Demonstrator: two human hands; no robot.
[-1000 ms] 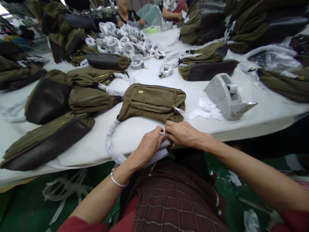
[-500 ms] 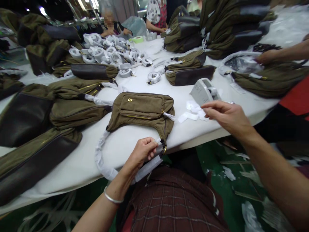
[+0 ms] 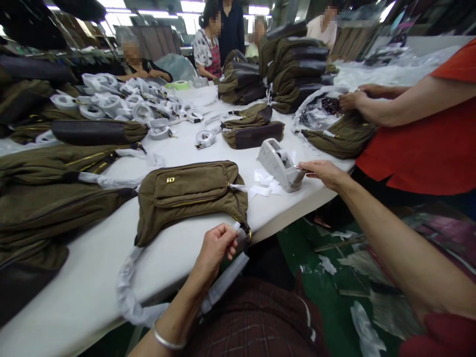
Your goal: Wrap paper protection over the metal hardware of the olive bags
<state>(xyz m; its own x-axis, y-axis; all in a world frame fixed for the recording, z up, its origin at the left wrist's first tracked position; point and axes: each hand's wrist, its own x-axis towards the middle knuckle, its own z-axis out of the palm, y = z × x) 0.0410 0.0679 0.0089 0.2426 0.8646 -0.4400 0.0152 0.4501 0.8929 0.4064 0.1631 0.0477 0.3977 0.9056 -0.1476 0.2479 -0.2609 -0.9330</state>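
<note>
An olive waist bag (image 3: 193, 191) with a gold emblem and zips lies front up near the table edge. Its strap (image 3: 130, 292), wrapped in white material, loops below it and over the edge. My left hand (image 3: 219, 245) is closed at the bag's lower right corner, pinching a small white slip (image 3: 236, 226) beside the gold ring (image 3: 249, 236). My right hand (image 3: 325, 174) reaches to the front end of a grey tape dispenser (image 3: 278, 166), thumb and fingertips together on the tape at its cutting edge. Loose white slips (image 3: 265, 182) lie between bag and dispenser.
More olive bags (image 3: 48, 198) lie at left, with stacked bags (image 3: 297, 69) at the back. Rolled, wrapped straps (image 3: 111, 101) are heaped at back left. A co-worker in a red top (image 3: 424, 134) handles a bag at right. Other people are across the table.
The view has turned up and to the right. My right hand has moved from beside the slips to the front of the tape dispenser. My left hand keeps its pinch by the ring.
</note>
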